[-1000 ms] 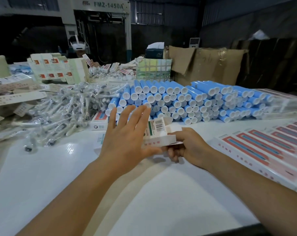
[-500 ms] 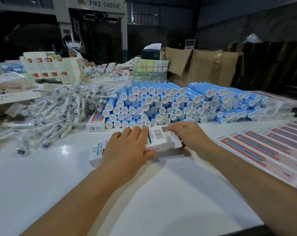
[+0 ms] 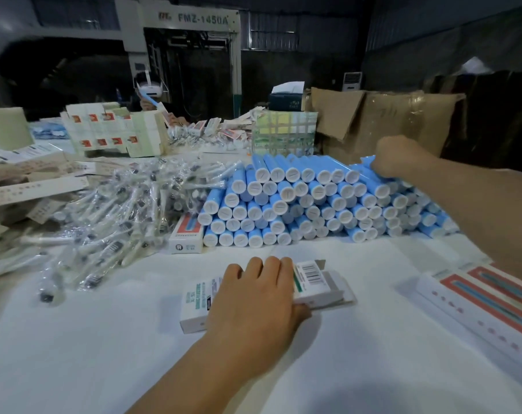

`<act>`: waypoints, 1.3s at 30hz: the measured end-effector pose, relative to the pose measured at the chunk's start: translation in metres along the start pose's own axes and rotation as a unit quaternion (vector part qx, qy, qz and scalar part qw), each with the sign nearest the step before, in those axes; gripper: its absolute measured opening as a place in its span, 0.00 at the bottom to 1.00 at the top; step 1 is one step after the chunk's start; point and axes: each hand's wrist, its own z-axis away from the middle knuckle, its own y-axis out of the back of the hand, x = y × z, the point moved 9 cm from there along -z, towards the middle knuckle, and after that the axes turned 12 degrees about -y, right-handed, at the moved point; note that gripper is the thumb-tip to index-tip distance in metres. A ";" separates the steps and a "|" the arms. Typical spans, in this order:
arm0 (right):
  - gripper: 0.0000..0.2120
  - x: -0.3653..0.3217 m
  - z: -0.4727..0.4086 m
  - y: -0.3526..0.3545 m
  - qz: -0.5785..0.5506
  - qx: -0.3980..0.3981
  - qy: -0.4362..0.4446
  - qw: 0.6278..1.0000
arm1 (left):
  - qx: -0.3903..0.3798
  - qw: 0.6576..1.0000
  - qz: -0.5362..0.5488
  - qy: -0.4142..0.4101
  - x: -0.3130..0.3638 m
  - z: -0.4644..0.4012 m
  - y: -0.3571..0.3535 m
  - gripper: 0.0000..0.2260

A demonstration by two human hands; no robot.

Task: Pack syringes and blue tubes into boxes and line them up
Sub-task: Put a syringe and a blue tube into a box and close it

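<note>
Since the earlier frame our right hand [image 3: 398, 156] has left the box [image 3: 310, 286] and reached up to the far right top of the tube stack [image 3: 298, 204]. Its fingers are curled onto a blue tube [image 3: 370, 168] lying on the top row; we cannot see whether the tube is lifted clear of the others.

Our left hand [image 3: 256, 300] lies on the box, fingers draped over its top and thumb against the near side, gripping it against the table [image 3: 104, 369]. Only the two ends of the box show past the hand: the printed left end and the right end, where the barcode sits and the flap stands open.

Behind the box the tubes lie stacked with their white caps toward us. To the left of them sprawls a heap of wrapped syringes [image 3: 113, 210], and a small carton [image 3: 185, 237] stands between the heap and the stack, touching the tubes. At the right edge, packed boxes [image 3: 487, 309] lie side by side in a row, red and blue stripes up.
</note>
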 end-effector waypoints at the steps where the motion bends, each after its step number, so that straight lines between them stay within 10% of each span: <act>1: 0.07 -0.003 -0.004 -0.006 0.026 -0.006 0.002 1.000 | -0.002 1.000 -0.001 0.000 0.000 0.000 0.000 0.28; 10: 0.05 -0.019 -0.012 -0.010 0.054 -0.055 -0.039 0.996 | 0.000 1.000 -0.002 -0.010 -0.001 -0.001 0.000 0.27; 16: 0.12 -0.013 0.014 0.049 -0.138 0.038 -0.015 0.990 | -0.003 1.000 -0.008 -0.003 -0.004 -0.001 -0.004 0.30; 26: 0.42 0.023 0.165 0.016 -0.660 -0.063 -0.023 0.749 | 0.016 1.000 -0.009 0.023 -0.008 -0.001 0.005 0.30; 35: 0.37 0.024 0.201 -0.056 -0.720 -0.138 -0.161 0.661 | 0.020 0.998 -0.040 0.049 -0.011 0.005 0.012 0.32; 39: 0.20 0.012 0.214 -0.071 -0.721 -0.194 -0.187 0.638 | 0.023 0.998 -0.037 0.056 -0.010 0.005 0.012 0.30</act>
